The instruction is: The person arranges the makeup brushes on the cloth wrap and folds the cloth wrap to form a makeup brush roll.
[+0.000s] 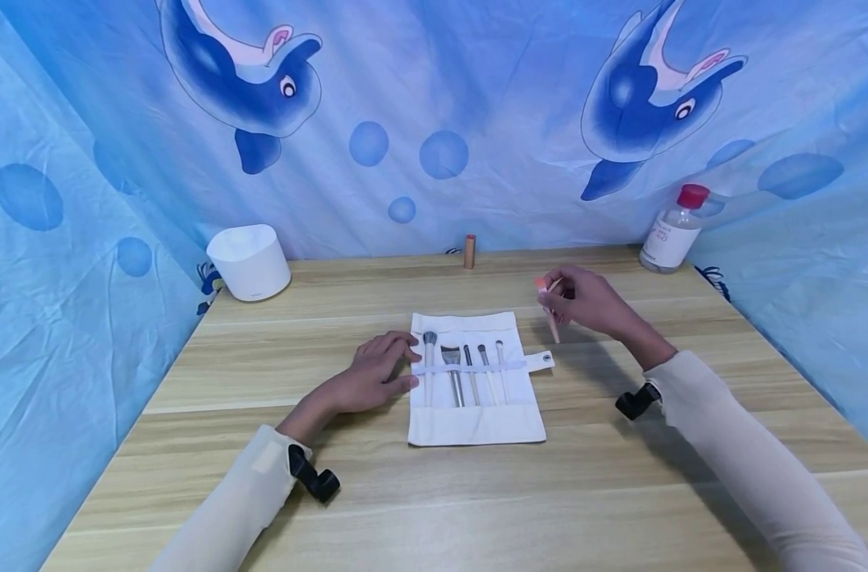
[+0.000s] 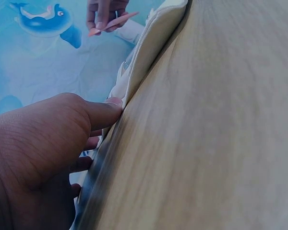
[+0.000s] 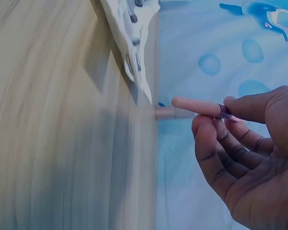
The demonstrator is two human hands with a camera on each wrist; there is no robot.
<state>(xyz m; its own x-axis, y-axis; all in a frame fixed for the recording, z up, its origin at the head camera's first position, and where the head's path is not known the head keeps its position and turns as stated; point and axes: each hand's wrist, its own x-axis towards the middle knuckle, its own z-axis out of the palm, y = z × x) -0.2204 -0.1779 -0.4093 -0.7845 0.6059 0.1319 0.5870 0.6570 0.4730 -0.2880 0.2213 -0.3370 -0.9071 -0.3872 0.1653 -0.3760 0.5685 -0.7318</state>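
A white fabric brush roll (image 1: 476,425) lies unfolded on the table, with several makeup brushes (image 1: 453,369) tucked under its elastic band. My left hand (image 1: 376,372) rests at the roll's left edge, thumb and fingertips spread and touching the cloth. In the left wrist view the thumb (image 2: 103,112) presses on the cloth edge. Above the table, right of the roll, my right hand (image 1: 584,300) pinches a makeup brush (image 3: 197,106) with a pink tapered handle. That handle points down in the head view. An orange tip shows above the fingers; the rest of that end is hidden.
A white rounded container (image 1: 250,266) stands at the back left of the wooden table. A small copper-coloured tube (image 1: 469,252) stands upright at the back middle. The clear bottle (image 1: 669,238) with a red cap is at the back right. A blue dolphin-print curtain (image 1: 419,79) hangs behind.
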